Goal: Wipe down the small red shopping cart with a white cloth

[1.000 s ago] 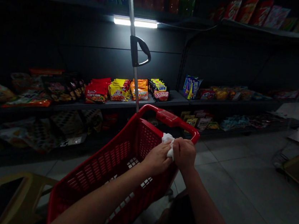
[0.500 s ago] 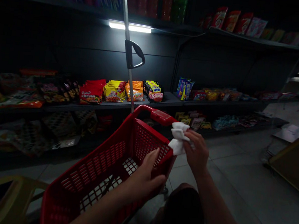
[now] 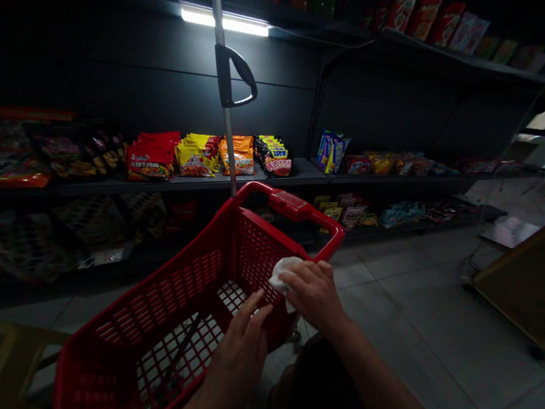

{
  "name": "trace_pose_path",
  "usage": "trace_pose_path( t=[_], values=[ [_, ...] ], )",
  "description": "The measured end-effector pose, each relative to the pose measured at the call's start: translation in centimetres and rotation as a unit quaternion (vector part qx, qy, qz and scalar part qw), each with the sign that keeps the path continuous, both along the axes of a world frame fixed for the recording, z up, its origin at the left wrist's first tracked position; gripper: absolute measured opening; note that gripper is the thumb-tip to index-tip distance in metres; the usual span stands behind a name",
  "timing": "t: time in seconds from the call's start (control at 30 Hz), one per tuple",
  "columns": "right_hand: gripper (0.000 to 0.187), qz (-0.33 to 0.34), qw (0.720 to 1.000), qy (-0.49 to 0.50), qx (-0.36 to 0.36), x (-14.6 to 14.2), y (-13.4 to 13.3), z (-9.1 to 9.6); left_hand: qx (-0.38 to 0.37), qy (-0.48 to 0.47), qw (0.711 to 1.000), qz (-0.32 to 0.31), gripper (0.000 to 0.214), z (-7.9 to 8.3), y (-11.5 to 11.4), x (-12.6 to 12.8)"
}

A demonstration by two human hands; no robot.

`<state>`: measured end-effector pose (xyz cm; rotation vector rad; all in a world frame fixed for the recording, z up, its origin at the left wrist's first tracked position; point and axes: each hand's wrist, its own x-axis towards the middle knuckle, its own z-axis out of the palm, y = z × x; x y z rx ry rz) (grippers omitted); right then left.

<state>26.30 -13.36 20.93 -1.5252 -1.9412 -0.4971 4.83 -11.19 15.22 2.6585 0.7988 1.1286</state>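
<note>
A red plastic shopping trolley [image 3: 187, 260] with a slotted basket stands in front of me, its handle toward the shelves. My right hand [image 3: 309, 289] presses a crumpled white tissue [image 3: 284, 273] against the basket's right rim, near the corner below the handle. Nearer to me, my left hand [image 3: 243, 339] is at the same side rim, fingers stretched and slightly apart, holding nothing. Whether its palm touches the rim is hidden. The basket floor shows only its open grid.
Dark shelves hold red, yellow and orange snack packs [image 3: 198, 155]. A metal pole with a black grip [image 3: 235, 77] rises behind the trolley. A yellowish stool [image 3: 4, 358] stands lower left, and a wheeled board-like cart [image 3: 529, 280] at right on the tiled floor.
My right hand has moved left and down with the tissue, from beside the handle onto the side rim. My left hand has drawn back toward me. The view has shifted slightly.
</note>
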Motion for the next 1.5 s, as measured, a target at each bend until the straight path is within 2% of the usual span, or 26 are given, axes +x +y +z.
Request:
trace_pose_path(
  t=[0.1, 0.17, 0.27, 0.37, 0.47, 0.57, 0.63, 0.7, 0.77, 0.83, 0.9, 1.0, 1.13, 1.2, 1.3, 1.4, 1.43, 1.5],
  values=[
    [0.027, -0.088, 0.996, 0.007, 0.033, 4.9, 1.3, 2.0, -0.055, 0.032, 0.998, -0.029, 0.047, 0.6, 0.7, 0.1],
    [0.026, -0.121, 0.991, 0.015, 0.05, 6.4, 1.7, 2.9, -0.067, 0.037, 0.997, -0.028, 0.038, 0.9, 1.1, 0.3],
    [0.026, -0.103, 0.994, -0.004, 0.027, 5.2, 1.7, 3.0, -0.075, 0.024, 0.997, -0.019, 0.031, 1.1, 1.8, 0.1],
    [0.025, -0.038, 0.999, -0.029, 0.001, 2.9, 1.3, 2.5, -0.076, 0.018, 0.997, -0.013, 0.03, 0.9, 2.8, -1.1],
    [0.026, 0.002, 0.999, -0.038, 0.013, 3.6, 1.1, 2.3, -0.065, 0.014, 0.998, -0.018, 0.028, 0.6, 4.3, -2.7],
    [0.028, -0.037, 0.996, -0.013, 0.081, 6.4, 1.0, 2.1, -0.06, 0.007, 0.998, -0.029, 0.026, 0.5, 5.8, -3.6],
    [0.03, -0.077, 0.987, 0.033, 0.137, 7.0, 0.9, 1.8, -0.067, 0.008, 0.998, -0.003, 0.025, 0.7, 6.5, -3.7],
    [0.034, -0.099, 0.979, 0.075, 0.164, 5.4, 1.0, 0.8, -0.073, 0.028, 0.996, 0.034, 0.029, 1.1, 7.0, -3.3],
    [0.038, -0.083, 0.983, 0.082, 0.145, 2.0, 1.2, -0.7, -0.077, 0.062, 0.994, 0.05, 0.031, 1.6, 7.4, -2.9],
    [0.038, -0.02, 0.994, 0.047, 0.098, -1.5, 1.4, -2.4, -0.081, 0.088, 0.992, 0.044, 0.031, 2.0, 7.7, -2.7],
    [0.035, 0.044, 0.997, 0.007, 0.058, -3.6, 1.5, -3.7, -0.088, 0.097, 0.991, 0.031, 0.03, 2.1, 8.0, -2.8],
    [0.033, 0.062, 0.997, 0.0, 0.043, -2.5, 1.4, -4.0, -0.106, 0.099, 0.989, 0.008, 0.032, 2.2, 8.4, -2.9],
    [0.026, -0.004, 0.988, 0.083, 0.132, 1.7, 1.3, -3.4, -0.133, 0.098, 0.986, -0.001, 0.034, 2.3, 8.5, -2.8],
    [0.024, -0.052, 0.969, 0.148, 0.189, 1.9, 1.5, -4.9, -0.144, 0.098, 0.985, 0.003, 0.034, 2.4, 8.4, -2.6],
    [0.026, -0.126, 0.94, 0.237, 0.21, -0.9, 1.8, -9.9, -0.17, 0.096, 0.981, 0.002, 0.034, 2.6, 8.5, -2.1],
    [0.027, -0.142, 0.933, 0.302, 0.138, -4.4, 1.7, -15.1, -0.19, 0.087, 0.978, -0.007, 0.034, 3.2, 9.0, -1.5],
    [0.027, -0.134, 0.932, 0.32, 0.108, -5.2, 1.6, -16.0, -0.186, 0.094, 0.978, -0.005, 0.034, 3.5, 9.2, -1.2],
    [0.029, -0.116, 0.928, 0.346, 0.071, -6.1, 1.7, -15.8, -0.161, 0.127, 0.979, 0.013, 0.036, 4.2, 9.6, -0.6]
  ],
)
